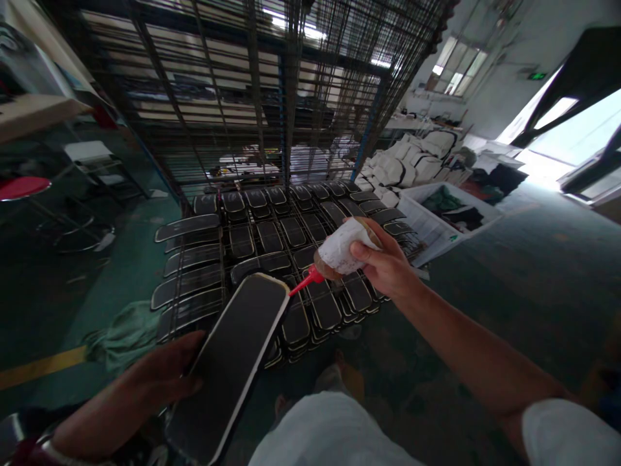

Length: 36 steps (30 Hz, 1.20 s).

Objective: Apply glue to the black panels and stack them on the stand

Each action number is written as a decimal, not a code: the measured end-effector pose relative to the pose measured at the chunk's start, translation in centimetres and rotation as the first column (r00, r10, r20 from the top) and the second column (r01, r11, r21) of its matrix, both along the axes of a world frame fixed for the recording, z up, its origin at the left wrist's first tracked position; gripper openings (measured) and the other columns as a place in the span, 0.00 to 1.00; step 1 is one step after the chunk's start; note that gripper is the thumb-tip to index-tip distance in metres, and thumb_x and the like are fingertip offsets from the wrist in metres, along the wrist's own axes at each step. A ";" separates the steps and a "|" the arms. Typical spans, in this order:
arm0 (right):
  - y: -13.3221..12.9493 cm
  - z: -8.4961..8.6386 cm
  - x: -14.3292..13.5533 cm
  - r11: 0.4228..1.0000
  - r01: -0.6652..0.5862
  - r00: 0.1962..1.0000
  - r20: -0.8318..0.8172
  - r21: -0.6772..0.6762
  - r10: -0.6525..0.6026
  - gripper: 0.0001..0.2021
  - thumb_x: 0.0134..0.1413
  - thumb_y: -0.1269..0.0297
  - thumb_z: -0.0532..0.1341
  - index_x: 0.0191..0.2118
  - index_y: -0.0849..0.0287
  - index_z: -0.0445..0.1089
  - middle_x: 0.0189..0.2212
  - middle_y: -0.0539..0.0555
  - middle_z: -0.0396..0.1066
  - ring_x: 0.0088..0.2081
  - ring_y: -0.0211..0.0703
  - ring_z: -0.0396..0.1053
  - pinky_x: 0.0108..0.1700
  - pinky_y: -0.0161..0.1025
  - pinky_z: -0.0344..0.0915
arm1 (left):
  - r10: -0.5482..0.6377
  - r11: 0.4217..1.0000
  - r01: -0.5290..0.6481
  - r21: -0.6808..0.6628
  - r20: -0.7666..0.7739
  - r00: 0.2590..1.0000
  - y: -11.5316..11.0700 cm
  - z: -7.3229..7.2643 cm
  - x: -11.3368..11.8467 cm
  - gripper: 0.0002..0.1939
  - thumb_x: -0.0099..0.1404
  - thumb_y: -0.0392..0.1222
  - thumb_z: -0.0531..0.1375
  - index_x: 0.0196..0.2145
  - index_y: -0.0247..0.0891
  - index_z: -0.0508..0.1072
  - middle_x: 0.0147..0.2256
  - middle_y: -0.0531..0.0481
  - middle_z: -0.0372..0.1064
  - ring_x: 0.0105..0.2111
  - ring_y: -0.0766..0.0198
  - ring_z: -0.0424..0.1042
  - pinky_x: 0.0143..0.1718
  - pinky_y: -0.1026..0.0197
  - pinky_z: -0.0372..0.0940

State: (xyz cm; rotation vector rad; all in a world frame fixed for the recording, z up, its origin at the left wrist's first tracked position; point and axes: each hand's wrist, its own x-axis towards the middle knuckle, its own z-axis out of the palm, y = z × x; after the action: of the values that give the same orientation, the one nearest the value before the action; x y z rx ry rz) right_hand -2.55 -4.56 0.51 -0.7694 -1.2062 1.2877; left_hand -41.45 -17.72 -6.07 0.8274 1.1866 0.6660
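My left hand grips the left side of a long dark panel with rounded corners and a pale edge, tilted in front of me. My right hand is wrapped round a white bottle with brownish patches. The bottle's red nozzle points down to the left, its tip at the upper right corner of the panel. Just beyond, many similar dark panels with pale outlines lie in rows and stacks on a wire rack.
Upright wire racks stand behind the panels. At the right are a white bin with cloth and a pile of white bundles. A red stool, a white chair and green cloth are at the left.
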 end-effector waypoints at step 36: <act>-7.4 -5.5 -3.5 0.953 0.092 0.983 -0.125 -0.290 -0.133 0.19 0.46 0.56 0.81 0.44 0.47 0.80 0.38 0.49 0.78 0.39 0.46 0.75 0.42 0.41 0.75 | 0.107 0.990 -0.088 -0.113 0.173 0.979 1.7 2.2 3.9 0.20 0.54 0.32 0.73 0.45 0.35 0.82 0.41 0.40 0.87 0.36 0.51 0.84 0.40 0.55 0.78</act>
State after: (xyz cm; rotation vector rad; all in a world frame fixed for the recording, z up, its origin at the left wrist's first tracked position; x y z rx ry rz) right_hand -6.00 -11.94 -5.01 -0.9216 -0.8603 1.4121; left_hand -37.54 -15.99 -3.91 0.6108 1.0943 0.7366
